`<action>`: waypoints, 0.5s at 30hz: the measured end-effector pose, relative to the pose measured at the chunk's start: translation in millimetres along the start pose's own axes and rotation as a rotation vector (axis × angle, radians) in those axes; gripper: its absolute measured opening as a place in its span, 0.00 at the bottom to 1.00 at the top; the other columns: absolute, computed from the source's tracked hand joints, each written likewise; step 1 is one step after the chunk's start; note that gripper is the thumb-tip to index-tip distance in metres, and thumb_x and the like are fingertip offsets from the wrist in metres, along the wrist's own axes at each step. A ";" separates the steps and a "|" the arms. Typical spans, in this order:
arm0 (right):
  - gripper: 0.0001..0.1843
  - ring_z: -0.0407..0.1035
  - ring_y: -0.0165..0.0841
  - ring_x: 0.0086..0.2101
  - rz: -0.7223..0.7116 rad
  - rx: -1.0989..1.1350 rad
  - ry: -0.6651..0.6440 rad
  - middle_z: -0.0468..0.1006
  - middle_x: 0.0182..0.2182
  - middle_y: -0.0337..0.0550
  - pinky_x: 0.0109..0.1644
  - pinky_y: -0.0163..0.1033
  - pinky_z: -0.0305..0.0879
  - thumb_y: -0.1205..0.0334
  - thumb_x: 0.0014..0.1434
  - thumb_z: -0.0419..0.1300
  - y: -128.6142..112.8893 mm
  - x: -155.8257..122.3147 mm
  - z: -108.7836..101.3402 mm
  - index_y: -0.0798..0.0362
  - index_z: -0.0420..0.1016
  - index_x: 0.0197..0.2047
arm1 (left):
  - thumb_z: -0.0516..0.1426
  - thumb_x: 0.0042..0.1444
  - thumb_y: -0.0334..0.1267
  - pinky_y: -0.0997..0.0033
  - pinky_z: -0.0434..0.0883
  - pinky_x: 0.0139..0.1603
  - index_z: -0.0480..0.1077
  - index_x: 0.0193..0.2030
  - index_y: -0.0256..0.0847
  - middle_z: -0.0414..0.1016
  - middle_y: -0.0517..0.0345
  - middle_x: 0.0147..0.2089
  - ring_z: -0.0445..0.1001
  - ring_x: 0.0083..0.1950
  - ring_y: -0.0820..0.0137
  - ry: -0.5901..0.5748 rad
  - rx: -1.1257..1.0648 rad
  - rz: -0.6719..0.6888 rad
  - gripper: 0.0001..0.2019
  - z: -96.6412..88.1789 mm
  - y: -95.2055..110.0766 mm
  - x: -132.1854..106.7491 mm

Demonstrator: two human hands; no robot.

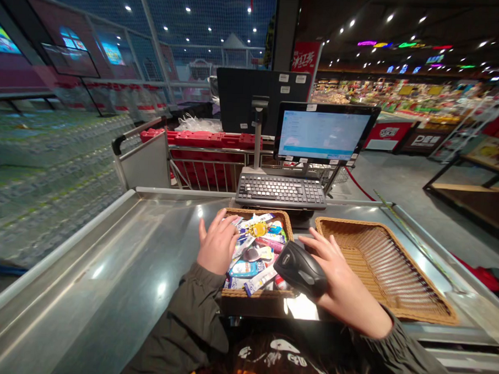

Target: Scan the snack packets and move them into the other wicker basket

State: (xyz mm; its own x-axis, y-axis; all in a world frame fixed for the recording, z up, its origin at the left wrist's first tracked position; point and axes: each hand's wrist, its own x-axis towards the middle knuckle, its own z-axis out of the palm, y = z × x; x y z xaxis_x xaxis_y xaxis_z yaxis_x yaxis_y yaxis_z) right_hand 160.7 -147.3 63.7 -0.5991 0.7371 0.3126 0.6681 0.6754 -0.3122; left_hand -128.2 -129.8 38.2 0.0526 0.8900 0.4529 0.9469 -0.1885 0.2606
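A wicker basket (288, 223) full of small packaged goods (257, 248) sits on the steel checkout counter (125, 270) right in front of me. My left hand (217, 244) rests on the basket's left side, fingers spread over the packets, holding nothing. My right hand (336, 279) grips a black handheld barcode scanner (300, 267) over the basket's right edge, its head pointing at the goods. An empty wicker basket (384, 267) lies to the right.
A keyboard (281, 190) and a lit monitor (323, 134) stand behind the baskets, with a second screen (253, 99) turned away. Shopping trolleys (201, 163) are parked beyond the counter. Store shelves (474, 152) line the right.
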 end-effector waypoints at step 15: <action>0.24 0.49 0.53 0.67 0.122 0.009 -0.009 0.65 0.63 0.54 0.66 0.72 0.43 0.61 0.57 0.58 16.3 -27.7 -2.6 0.49 0.69 0.58 | 0.56 0.56 0.29 0.27 0.46 0.66 0.72 0.29 0.42 0.75 0.48 0.56 0.63 0.67 0.52 -0.197 0.067 0.078 0.08 63.5 6.1 0.5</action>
State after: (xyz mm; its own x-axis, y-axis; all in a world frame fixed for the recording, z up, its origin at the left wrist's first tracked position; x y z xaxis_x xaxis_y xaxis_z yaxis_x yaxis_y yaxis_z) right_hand 189.3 -156.7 52.3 -0.5174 0.8142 0.2634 0.7324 0.5806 -0.3558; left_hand -102.3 -104.1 -14.1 0.1815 0.9388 0.2929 0.9561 -0.2382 0.1710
